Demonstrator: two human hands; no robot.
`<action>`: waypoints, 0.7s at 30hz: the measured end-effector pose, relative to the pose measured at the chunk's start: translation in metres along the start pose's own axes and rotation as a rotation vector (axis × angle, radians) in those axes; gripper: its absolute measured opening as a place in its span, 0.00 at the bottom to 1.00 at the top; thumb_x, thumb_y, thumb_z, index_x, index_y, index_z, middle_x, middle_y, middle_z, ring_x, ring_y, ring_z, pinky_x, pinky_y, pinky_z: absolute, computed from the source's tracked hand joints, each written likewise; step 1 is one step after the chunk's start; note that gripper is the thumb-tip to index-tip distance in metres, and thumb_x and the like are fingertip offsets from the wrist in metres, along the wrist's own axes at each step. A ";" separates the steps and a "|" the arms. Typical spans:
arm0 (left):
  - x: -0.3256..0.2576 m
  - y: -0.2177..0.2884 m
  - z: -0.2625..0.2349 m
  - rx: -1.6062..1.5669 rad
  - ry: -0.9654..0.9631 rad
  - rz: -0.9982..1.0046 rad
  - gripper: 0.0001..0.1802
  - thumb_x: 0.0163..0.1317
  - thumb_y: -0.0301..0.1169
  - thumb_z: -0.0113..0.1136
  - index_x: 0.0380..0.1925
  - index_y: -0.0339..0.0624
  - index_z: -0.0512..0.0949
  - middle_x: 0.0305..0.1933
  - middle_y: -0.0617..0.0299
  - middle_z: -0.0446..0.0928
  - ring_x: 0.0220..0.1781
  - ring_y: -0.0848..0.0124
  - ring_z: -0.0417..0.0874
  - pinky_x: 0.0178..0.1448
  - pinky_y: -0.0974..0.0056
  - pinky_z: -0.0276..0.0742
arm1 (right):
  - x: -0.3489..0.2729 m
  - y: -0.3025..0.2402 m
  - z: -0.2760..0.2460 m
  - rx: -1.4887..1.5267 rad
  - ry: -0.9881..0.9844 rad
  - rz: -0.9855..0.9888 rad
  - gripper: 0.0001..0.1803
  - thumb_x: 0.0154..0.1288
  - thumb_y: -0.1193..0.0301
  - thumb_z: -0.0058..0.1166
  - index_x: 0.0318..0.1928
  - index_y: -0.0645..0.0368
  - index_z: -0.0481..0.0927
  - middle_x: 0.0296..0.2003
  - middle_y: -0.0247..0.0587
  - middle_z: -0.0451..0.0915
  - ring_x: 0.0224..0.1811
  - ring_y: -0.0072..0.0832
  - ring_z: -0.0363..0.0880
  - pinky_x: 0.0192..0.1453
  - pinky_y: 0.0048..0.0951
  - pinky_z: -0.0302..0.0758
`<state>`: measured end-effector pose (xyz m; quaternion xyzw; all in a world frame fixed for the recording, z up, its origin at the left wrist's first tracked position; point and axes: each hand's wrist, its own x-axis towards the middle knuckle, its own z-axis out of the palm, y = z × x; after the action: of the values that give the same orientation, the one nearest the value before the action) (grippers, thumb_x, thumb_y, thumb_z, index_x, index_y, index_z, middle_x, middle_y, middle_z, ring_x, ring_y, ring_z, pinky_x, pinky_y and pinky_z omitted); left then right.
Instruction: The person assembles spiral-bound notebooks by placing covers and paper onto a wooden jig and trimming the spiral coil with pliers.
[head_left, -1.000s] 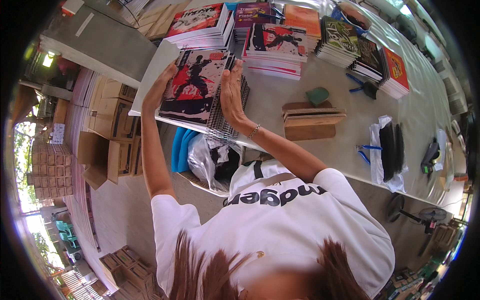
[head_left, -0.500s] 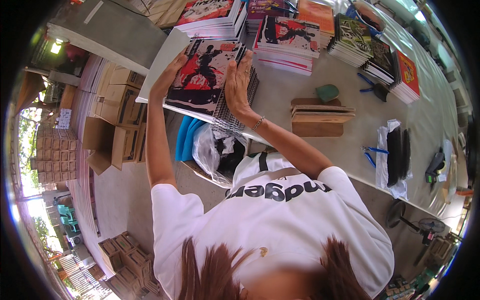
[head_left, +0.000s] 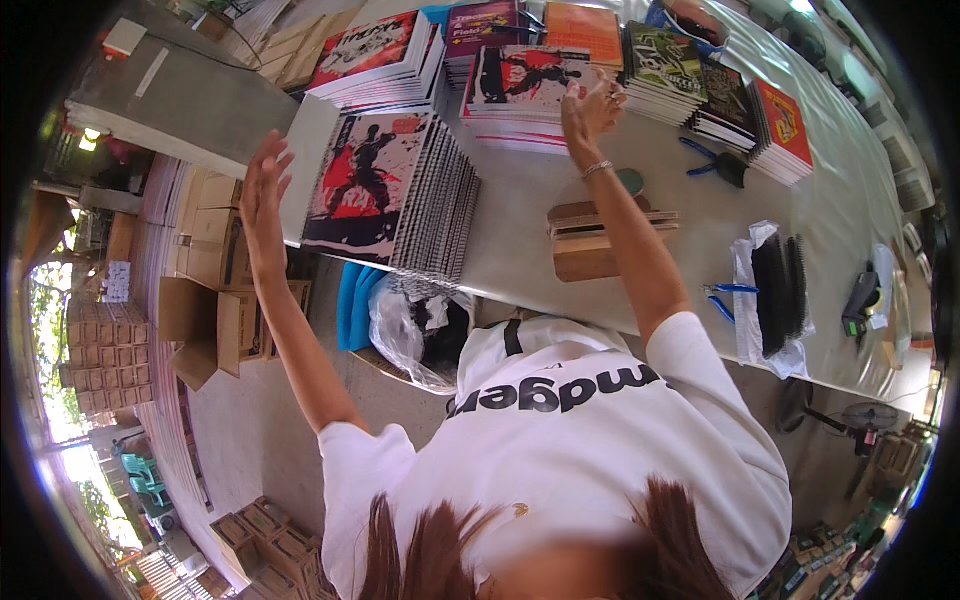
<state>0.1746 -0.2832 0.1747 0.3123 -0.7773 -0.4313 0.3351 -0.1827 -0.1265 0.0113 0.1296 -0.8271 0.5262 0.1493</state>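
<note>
- Left hand (head_left: 262, 195): raised, palm flat, fingers spread wide. Grip fully open, holding nothing. It hovers just beside the left edge of the near notebook stack (head_left: 385, 195), at the edge of the desk (head_left: 840, 230); contact with the stack cannot be confirmed.
- Near notebook stack: spiral-bound books, fanned slightly to the right, red-and-black figure on the top cover. Lies at the front left of the desk, nearest the person.
- Wooden block (head_left: 600, 240): on the desk right of that stack, under the right forearm.
- Blue-handled pliers (head_left: 722, 297): at the front desk edge, beside a clear bag of black spiral combs (head_left: 775, 295).
- Right hand (head_left: 592, 105): reaching further out, fingers loosely curled and apart, bracelet at the wrist. Grip open, nothing enclosed. Fingertips sit over the right edge of the second stack (head_left: 525, 85), red-black-white cover; touching or just above, cannot tell.
- Far row: more stacks behind, including an orange-covered stack (head_left: 590, 25) and a red-covered stack (head_left: 785, 125) far right.
- Second pliers (head_left: 715, 165): between the right hand and the red-covered stack.
</note>
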 end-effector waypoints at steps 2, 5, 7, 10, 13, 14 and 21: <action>-0.029 0.021 0.022 0.020 0.060 0.119 0.30 0.73 0.50 0.44 0.66 0.42 0.66 0.63 0.53 0.72 0.65 0.62 0.72 0.71 0.57 0.62 | 0.026 0.020 -0.003 -0.122 -0.235 0.255 0.29 0.60 0.61 0.61 0.61 0.57 0.72 0.61 0.57 0.69 0.61 0.45 0.69 0.63 0.46 0.65; -0.064 0.046 0.067 -0.041 0.112 0.238 0.23 0.73 0.43 0.48 0.57 0.39 0.75 0.55 0.54 0.77 0.57 0.65 0.78 0.65 0.61 0.68 | 0.055 0.075 0.008 0.401 -0.423 0.191 0.26 0.62 0.65 0.63 0.56 0.69 0.75 0.37 0.41 0.81 0.41 0.28 0.80 0.45 0.28 0.76; -0.084 0.045 0.101 -0.001 0.158 0.369 0.13 0.70 0.33 0.53 0.49 0.39 0.80 0.45 0.58 0.82 0.51 0.67 0.78 0.60 0.60 0.71 | 0.055 0.076 0.006 0.495 -0.427 0.217 0.22 0.61 0.67 0.63 0.52 0.69 0.76 0.32 0.37 0.80 0.36 0.24 0.78 0.40 0.24 0.75; -0.106 0.042 0.153 0.012 0.053 0.319 0.11 0.66 0.21 0.53 0.44 0.40 0.82 0.43 0.58 0.81 0.46 0.66 0.80 0.57 0.63 0.72 | 0.070 0.075 -0.008 0.551 -0.489 0.252 0.16 0.61 0.72 0.62 0.47 0.68 0.78 0.28 0.33 0.79 0.30 0.19 0.76 0.35 0.21 0.74; -0.124 0.042 0.194 0.037 -0.075 0.251 0.12 0.62 0.17 0.55 0.42 0.39 0.82 0.43 0.57 0.80 0.45 0.66 0.81 0.52 0.65 0.74 | 0.079 0.063 -0.042 0.482 -0.558 0.303 0.13 0.61 0.74 0.60 0.46 0.65 0.76 0.32 0.35 0.79 0.32 0.20 0.75 0.37 0.22 0.73; -0.131 0.041 0.206 0.054 -0.145 0.210 0.12 0.61 0.15 0.56 0.42 0.38 0.82 0.43 0.56 0.80 0.44 0.67 0.81 0.50 0.66 0.75 | 0.081 0.064 -0.058 0.459 -0.544 0.344 0.13 0.62 0.75 0.59 0.46 0.65 0.75 0.35 0.36 0.80 0.33 0.20 0.76 0.39 0.21 0.73; -0.163 0.011 0.255 0.030 -0.186 0.160 0.15 0.58 0.11 0.55 0.41 0.40 0.83 0.41 0.55 0.79 0.44 0.63 0.81 0.50 0.64 0.76 | 0.046 0.130 -0.185 0.874 -0.414 0.201 0.13 0.62 0.85 0.48 0.46 0.60 0.74 0.42 0.31 0.77 0.43 0.18 0.73 0.51 0.21 0.71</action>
<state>0.0652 -0.0346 0.0403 0.2128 -0.8338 -0.4185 0.2902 -0.2529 0.0925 -0.0052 0.2015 -0.5497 0.7989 -0.1378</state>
